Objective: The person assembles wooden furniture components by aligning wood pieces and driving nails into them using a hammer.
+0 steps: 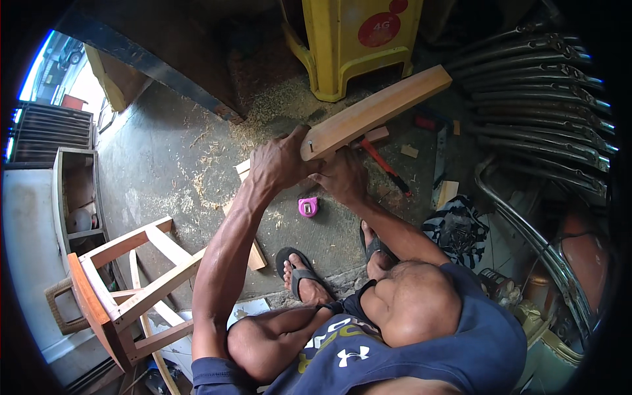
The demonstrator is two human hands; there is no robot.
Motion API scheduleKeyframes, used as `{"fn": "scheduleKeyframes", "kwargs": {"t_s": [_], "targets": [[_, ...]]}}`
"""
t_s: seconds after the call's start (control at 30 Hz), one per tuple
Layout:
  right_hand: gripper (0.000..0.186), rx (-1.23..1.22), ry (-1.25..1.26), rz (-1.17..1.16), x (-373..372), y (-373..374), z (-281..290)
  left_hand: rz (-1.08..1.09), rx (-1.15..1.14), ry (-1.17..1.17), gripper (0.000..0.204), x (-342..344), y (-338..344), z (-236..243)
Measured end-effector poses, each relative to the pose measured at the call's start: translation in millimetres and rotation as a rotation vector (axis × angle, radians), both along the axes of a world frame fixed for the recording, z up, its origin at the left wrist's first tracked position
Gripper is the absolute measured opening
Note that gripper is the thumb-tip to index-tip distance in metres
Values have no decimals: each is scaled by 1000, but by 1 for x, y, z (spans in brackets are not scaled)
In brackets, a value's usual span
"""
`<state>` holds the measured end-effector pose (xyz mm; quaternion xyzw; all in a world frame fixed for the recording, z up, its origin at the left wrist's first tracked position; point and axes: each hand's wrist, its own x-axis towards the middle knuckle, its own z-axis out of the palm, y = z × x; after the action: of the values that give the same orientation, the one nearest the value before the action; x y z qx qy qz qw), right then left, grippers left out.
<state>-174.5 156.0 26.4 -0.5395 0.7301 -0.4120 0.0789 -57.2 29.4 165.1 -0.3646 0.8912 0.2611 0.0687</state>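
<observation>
A thick, slightly curved wooden piece (pixel 388 108) slants up and away to the right in front of me. A nail or screw stands out near its near end. My left hand (pixel 282 161) is closed around that near end from the left. My right hand (pixel 343 176) is closed under the same end, its fingers partly hidden by the wood. A short wooden end (pixel 243 169) shows beyond my left hand; I cannot tell whether it joins the held piece. On the floor below my hands lies a pink tape measure (pixel 307 207). An orange-and-black long-handled tool (pixel 385 168) lies right of my right hand.
A partly assembled wooden frame (pixel 141 289) stands at the left. A yellow plastic stool (pixel 362 59) is ahead, and stacked metal tube frames (pixel 546 99) fill the right. Wood offcuts (pixel 447 192), shavings and a striped bag (pixel 457 230) lie on the floor.
</observation>
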Motion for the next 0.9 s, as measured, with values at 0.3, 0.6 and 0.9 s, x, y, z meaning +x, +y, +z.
{"fn": "scheduleKeyframes", "kwargs": {"t_s": [0.3, 0.6, 0.9], "targets": [[75, -43, 49, -16, 0, -1, -2, -46, -33, -14, 72, 28, -7, -15], [79, -1, 45, 0, -6, 6, -4, -67, 19, -59, 65, 23, -3, -3], [56, 299, 205, -110, -116, 57, -89, -76, 43, -59, 63, 16, 14, -1]]}}
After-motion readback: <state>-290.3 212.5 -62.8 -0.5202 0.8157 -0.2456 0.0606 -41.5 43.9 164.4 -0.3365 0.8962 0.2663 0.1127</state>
